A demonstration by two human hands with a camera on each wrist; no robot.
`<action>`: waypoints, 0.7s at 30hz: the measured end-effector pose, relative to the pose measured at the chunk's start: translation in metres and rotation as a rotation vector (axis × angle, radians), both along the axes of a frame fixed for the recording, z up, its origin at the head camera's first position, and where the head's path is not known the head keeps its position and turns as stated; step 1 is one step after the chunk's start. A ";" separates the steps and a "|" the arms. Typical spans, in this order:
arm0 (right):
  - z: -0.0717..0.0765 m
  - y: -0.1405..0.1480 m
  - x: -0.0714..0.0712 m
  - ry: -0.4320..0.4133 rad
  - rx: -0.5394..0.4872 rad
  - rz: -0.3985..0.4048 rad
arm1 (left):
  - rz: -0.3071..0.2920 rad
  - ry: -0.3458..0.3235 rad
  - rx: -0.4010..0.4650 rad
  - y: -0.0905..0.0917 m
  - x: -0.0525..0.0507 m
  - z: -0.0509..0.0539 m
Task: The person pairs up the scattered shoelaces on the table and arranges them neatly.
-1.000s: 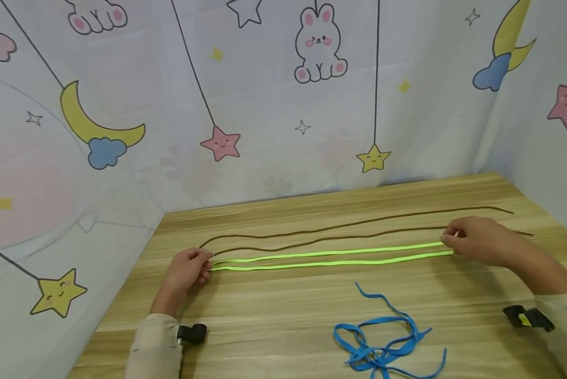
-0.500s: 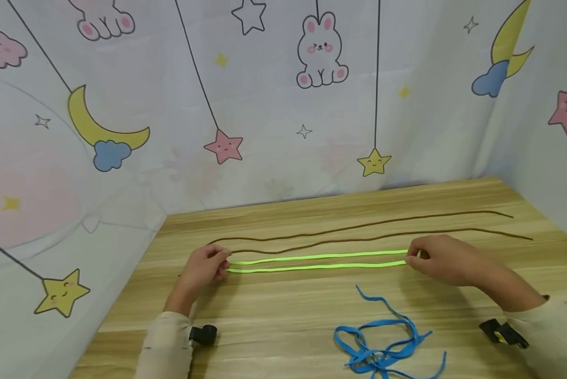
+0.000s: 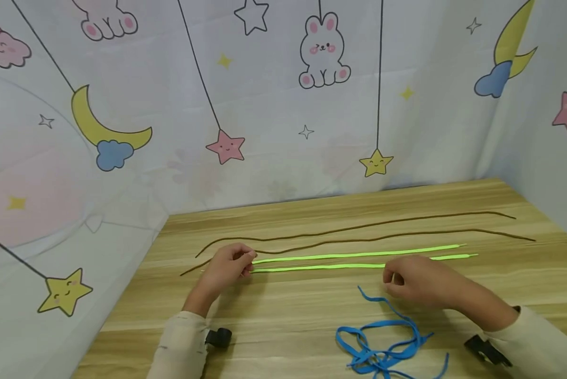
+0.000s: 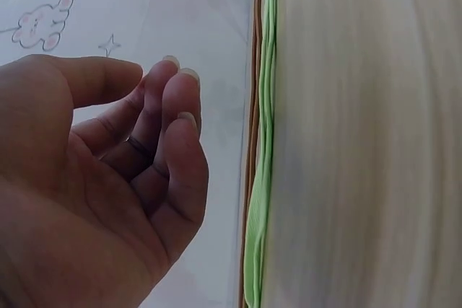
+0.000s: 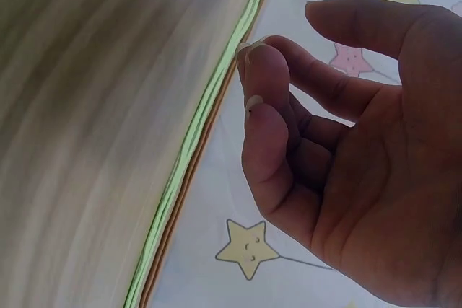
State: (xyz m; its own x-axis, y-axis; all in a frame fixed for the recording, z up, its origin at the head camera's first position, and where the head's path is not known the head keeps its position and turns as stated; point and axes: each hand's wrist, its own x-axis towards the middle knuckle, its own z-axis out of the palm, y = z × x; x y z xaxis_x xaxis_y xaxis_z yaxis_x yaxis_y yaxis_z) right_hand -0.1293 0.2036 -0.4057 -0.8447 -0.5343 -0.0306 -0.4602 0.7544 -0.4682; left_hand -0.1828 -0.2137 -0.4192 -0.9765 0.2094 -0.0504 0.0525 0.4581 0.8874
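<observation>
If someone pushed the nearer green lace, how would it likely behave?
The nearer green lace would probably bend rather than move as one piece, since it looks thin and slightly wavy. It seems light, being narrow. Lying flat on the table, it looks unlikely to roll.

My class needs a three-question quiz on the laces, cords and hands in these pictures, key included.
1. Which colour lies in a tangle: (a) green, (b) brown or (c) blue?
2. True or false: the right hand holds nothing.
3. How many brown cords lie on the far side of the green laces, as the person sees them?

Key: 1. c, the blue lace; 2. true; 3. two.
</observation>
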 end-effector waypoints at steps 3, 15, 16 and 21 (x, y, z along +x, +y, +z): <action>-0.002 -0.005 0.003 0.004 0.006 0.019 | -0.037 0.031 -0.029 0.007 0.002 0.002; -0.010 -0.017 0.011 0.031 0.112 0.018 | -0.198 0.053 -0.095 0.030 0.011 0.003; -0.011 -0.017 0.011 0.034 0.113 0.021 | -0.206 0.052 -0.102 0.031 0.011 0.004; -0.011 -0.018 0.011 0.051 0.125 0.030 | -0.259 0.067 -0.124 0.037 0.013 0.004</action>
